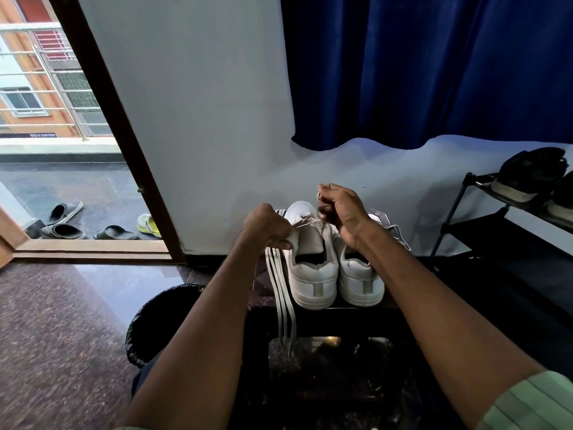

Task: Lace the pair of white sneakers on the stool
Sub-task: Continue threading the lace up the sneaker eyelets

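Observation:
Two white sneakers stand side by side on a dark stool [366, 308], heels toward me. My left hand [266, 226] grips the left sneaker [310, 265] at its tongue and side, with several white lace strands [283, 302] hanging down from under it past the stool's edge. My right hand [339, 209] is raised over the toe area and pinches a lace end, which runs taut down to the left sneaker's eyelets. The right sneaker [361, 280] sits partly under my right wrist, with a loose lace [398, 232] lying behind it.
A black bin [155, 324] with a liner stands left of the stool. At the right is a black shoe rack [465, 218] with dark shoes on it. A white wall and a blue curtain [434, 72] are behind. The open door at the left shows sandals [63, 231] outside.

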The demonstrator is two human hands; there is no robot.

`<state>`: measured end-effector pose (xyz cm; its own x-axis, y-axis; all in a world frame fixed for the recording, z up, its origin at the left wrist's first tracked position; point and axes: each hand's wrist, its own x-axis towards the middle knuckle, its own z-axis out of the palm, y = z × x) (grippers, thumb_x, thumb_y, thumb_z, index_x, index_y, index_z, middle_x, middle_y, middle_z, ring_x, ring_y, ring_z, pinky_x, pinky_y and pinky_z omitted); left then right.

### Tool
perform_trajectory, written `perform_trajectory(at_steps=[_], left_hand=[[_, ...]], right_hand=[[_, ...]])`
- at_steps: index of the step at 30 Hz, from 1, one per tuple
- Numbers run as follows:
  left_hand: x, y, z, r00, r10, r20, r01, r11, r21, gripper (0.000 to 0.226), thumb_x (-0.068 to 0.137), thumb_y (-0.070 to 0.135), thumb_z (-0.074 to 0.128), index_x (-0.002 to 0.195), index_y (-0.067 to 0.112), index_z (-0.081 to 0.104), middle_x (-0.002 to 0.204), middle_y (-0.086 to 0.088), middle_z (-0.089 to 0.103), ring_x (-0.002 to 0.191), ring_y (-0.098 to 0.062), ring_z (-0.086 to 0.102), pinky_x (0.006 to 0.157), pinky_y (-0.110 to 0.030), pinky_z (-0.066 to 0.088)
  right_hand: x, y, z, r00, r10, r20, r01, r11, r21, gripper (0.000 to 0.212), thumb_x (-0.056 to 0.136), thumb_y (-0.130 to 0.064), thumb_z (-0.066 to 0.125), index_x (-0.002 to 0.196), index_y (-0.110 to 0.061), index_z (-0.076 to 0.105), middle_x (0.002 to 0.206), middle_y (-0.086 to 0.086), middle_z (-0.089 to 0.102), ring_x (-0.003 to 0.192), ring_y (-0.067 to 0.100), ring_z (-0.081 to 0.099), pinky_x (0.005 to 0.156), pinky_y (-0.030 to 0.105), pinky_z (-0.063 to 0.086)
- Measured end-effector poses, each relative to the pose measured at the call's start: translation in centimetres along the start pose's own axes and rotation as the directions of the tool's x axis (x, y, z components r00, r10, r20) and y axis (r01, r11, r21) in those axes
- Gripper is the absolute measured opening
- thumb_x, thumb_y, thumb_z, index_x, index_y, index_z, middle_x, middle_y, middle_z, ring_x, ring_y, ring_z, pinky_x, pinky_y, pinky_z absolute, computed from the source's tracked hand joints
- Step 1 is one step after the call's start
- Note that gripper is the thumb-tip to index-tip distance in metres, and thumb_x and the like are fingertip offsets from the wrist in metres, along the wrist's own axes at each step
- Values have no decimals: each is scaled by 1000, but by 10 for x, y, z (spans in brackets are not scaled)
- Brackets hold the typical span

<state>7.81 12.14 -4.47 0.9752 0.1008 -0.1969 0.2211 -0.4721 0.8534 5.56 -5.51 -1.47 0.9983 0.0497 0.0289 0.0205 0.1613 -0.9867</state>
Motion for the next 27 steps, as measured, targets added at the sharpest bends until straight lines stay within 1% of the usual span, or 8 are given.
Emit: perform_trajectory(at_steps=[4,9,12,14,16,19,24,27], left_hand=[[-1,1,2,999,30,-32,-29,1000,9,25,90,8,65,79,18,45,62,50,44,82,-31,75,64,-43,66],[-2,0,0,999,41,-15,-40,999,34,13,88,11,67,87,15,55,83,43,49,86,-29,76,67,-40,66],[1,-1,-2,998,50,-27,-48,997,61,12,86,14,68,94,12,59,87,42,49,86,-29,76,67,-41,66],[2,-1,-1,999,36,-15,-35,998,54,11,87,13,67,93,12,58,88,39,51,85,-30,76,67,-42,66],[2,0,0,1000,31,6,-31,997,69,17,87,12,66,104,8,63,86,36,55,86,-30,76,67,-42,66],[-2,3,1,999,28,25,-30,996,80,29,87,8,66,115,1,66,83,33,58,87,-31,76,68,-42,66],[-6,6,1,999,40,7,-40,995,95,27,89,7,67,115,-2,66,85,31,59,73,-27,74,63,-39,65],[-6,6,-1,999,33,0,-33,996,78,26,89,6,67,114,1,65,69,37,58,73,-26,74,62,-40,65]], right_hand=[[1,10,3,964,-242,113,239,595,-767,28,81,-31,82,100,-22,63,68,-6,55,61,12,52,59,27,42],[5,16,7,945,-202,257,296,198,-934,14,78,-32,84,88,-23,79,89,2,76,86,25,69,74,34,54],[9,21,7,961,-190,199,269,501,-822,6,88,-19,78,82,-20,75,82,4,74,73,14,65,73,36,55],[6,13,10,986,-157,53,165,882,-442,20,101,-8,60,86,-21,64,83,3,68,53,3,52,57,28,49],[0,3,12,998,-53,-25,50,994,-99,25,108,-6,44,88,-19,52,87,4,68,39,3,33,43,21,33],[-6,-2,10,995,-95,-15,78,884,-461,11,103,-17,57,93,-18,54,73,0,60,45,3,43,52,25,32],[-10,4,13,961,-206,186,215,127,-968,19,83,-39,81,96,-26,76,99,2,76,96,28,68,73,32,46],[-3,14,12,958,-234,165,214,206,-955,9,86,-30,79,88,-22,76,99,4,74,94,28,67,76,33,49]])
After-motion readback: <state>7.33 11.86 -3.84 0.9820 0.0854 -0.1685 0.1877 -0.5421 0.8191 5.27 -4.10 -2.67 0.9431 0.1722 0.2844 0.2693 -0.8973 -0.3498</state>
